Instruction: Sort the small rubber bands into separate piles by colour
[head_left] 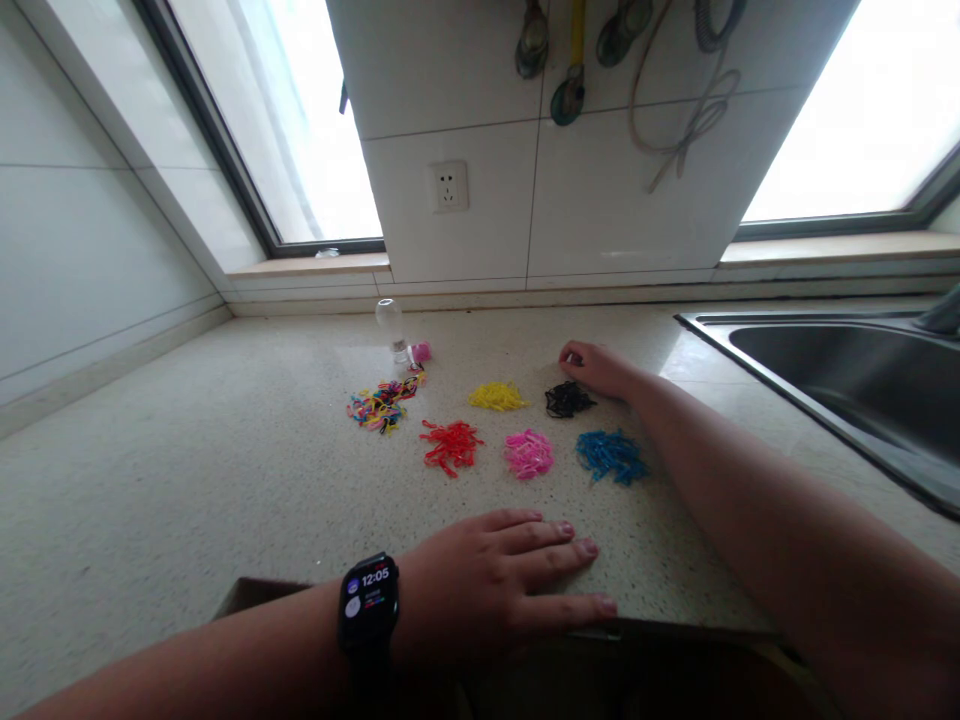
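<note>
My right hand is just behind a pile of black rubber bands, its fingers curled together. Whatever they may hold is too small to make out. My left hand, with a black smartwatch on the wrist, lies flat near the counter's front edge with fingers stretched out. Between the hands are sorted piles of small rubber bands: yellow, red, pink and blue. A mixed-colour heap of rubber bands spreads to the left.
Behind the mixed heap, a clear bottle-like container stands beside a small pink object. At right, a steel sink is set into the speckled counter. A tiled wall with a socket and hanging pipes rises behind.
</note>
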